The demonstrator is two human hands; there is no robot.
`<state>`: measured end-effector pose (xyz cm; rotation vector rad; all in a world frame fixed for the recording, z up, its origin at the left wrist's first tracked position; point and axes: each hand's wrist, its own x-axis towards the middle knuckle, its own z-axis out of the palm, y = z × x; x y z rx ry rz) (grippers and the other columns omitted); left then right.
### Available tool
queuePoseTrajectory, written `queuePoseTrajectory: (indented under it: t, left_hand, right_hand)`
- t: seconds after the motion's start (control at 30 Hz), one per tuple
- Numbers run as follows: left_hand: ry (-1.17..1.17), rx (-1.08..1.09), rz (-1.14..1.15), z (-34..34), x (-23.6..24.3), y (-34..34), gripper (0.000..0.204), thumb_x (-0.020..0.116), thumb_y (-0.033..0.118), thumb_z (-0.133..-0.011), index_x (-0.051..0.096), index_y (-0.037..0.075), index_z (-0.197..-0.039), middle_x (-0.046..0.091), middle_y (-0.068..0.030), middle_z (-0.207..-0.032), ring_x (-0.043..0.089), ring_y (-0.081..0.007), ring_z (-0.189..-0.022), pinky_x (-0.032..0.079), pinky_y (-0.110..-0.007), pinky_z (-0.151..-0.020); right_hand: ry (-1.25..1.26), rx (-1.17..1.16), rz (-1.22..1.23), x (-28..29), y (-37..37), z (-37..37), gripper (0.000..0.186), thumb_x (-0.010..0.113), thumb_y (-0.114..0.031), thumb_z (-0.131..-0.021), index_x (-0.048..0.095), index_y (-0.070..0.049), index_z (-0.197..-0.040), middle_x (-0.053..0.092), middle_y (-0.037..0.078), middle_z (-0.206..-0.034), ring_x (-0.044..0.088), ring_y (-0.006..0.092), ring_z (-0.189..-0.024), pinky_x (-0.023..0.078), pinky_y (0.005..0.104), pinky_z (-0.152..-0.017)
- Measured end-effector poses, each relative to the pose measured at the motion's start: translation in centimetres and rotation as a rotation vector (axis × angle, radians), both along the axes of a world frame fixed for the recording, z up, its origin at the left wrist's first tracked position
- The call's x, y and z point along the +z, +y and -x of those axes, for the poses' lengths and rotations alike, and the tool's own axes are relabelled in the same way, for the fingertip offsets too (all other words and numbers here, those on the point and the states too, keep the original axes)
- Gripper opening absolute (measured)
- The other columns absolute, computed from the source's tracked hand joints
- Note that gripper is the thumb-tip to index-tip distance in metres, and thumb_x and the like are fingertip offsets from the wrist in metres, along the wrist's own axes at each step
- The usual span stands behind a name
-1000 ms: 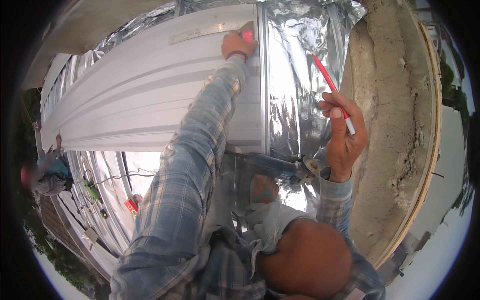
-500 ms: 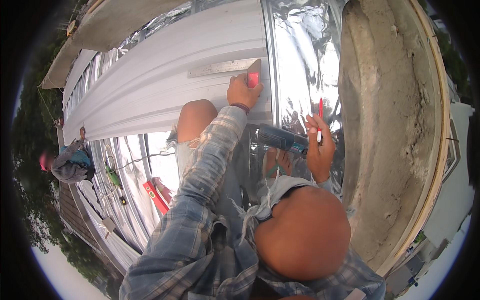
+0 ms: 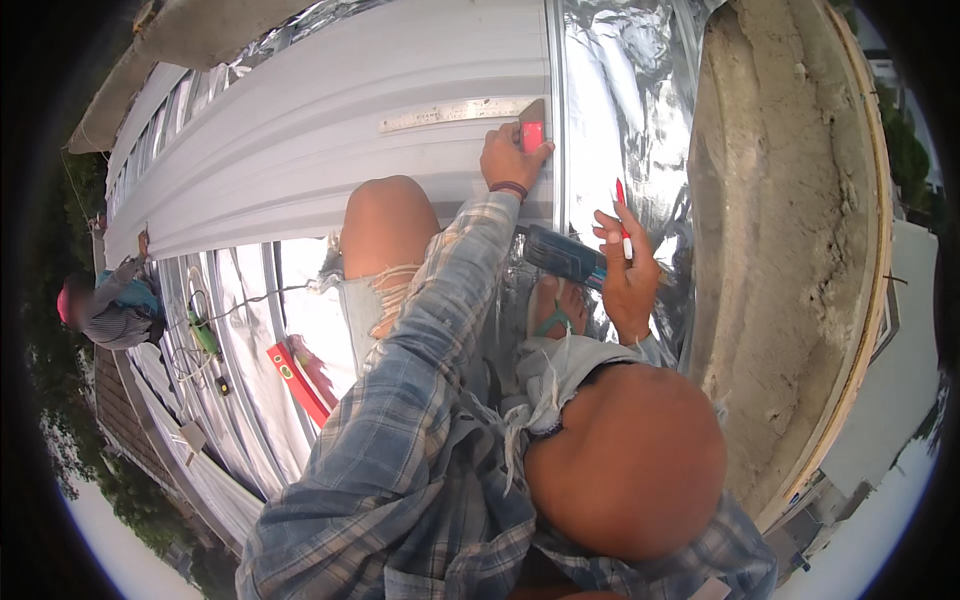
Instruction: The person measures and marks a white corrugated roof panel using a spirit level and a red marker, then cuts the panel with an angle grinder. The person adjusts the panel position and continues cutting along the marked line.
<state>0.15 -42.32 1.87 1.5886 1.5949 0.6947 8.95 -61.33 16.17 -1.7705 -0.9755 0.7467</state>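
Fingers: the left hand [image 3: 507, 163], at twelve o'clock, is closed on the red handle of the square [image 3: 452, 114], with the thumb on its right side; the right hand [image 3: 630, 285], at three, pinches the pen [image 3: 625, 228], and some fingertips stand apart from it.
Change: over the last second the right hand has come nearer to the end of the sheet [image 3: 300, 150], and the pen stands more upright. The square keeps its place by that end. For the work this means, I judge, that the square is held steady while the pen does not touch the sheet.
Knees: the right knee [image 3: 625, 460], at five, is smooth and round; the left knee [image 3: 390, 225], at eleven, comes out of torn, frayed cloth.
Tool: the power tool [image 3: 562, 258], at two, has a dark blue, rounded body; its head is hidden by the right hand.
Square: its thin, pale metal blade lies on the sheet and points to nine.
Sheet: light grey, long and ribbed, from ten to twelve.
Foil: the foil [image 3: 630, 60], at one, is shiny and wrinkled.
Level: the level [image 3: 298, 385], at eight, is a straight red bar.
Ledge: the ledge [image 3: 780, 260], at three, is rough and cracked.
Co-worker: the co-worker [image 3: 122, 318], at nine, has one hand at the sheet.
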Motion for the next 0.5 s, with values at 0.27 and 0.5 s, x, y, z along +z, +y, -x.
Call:
queuePoseTrajectory:
  t: [0.27,0.5]
  left_hand:
    - [0.001,0.031,-0.03,0.9,-0.7,-0.3,0.07,0.088,0.047,-0.067,0.071,0.006,-0.12,0.068,-0.0165,-0.106,0.069,-0.0304,-0.098,0.055,-0.041,-0.089]
    - [-0.08,0.049,0.007,0.7,-0.6,-0.4,0.072,0.09,0.047,-0.065,0.072,0.003,-0.119,0.067,-0.0184,-0.108,0.069,-0.0317,-0.097,0.055,-0.041,-0.089]
  right_hand:
    - [0.042,0.026,0.011,0.2,1.1,0.8,0.044,0.051,-0.025,-0.105,0.051,0.002,-0.14,0.07,0.019,-0.119,0.069,0.0231,-0.104,0.051,0.0351,-0.093]
    - [-0.15,0.052,-0.074,-3.5,6.6,-1.6,0.038,0.053,-0.023,-0.104,0.059,0.0,-0.133,0.069,0.019,-0.113,0.068,0.0271,-0.1,0.052,0.037,-0.088]
